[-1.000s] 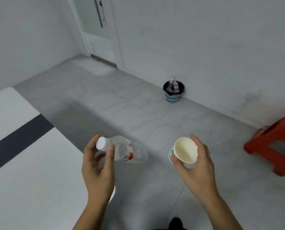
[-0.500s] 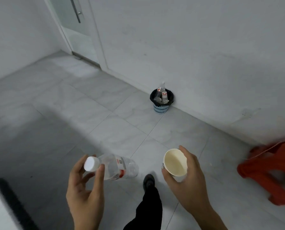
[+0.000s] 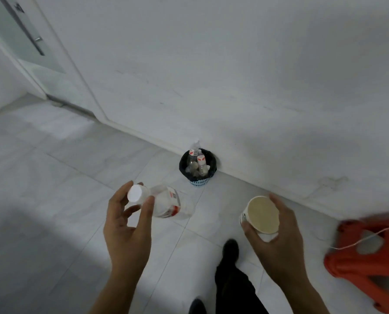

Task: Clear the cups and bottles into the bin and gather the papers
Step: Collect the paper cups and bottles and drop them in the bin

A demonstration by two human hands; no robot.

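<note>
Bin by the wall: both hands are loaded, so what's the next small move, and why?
Probably a step forward toward the bin. The left hand grips a capped bottle and the right hand holds an empty paper cup, but the bin stands ahead against the wall, not yet under either hand.
</note>
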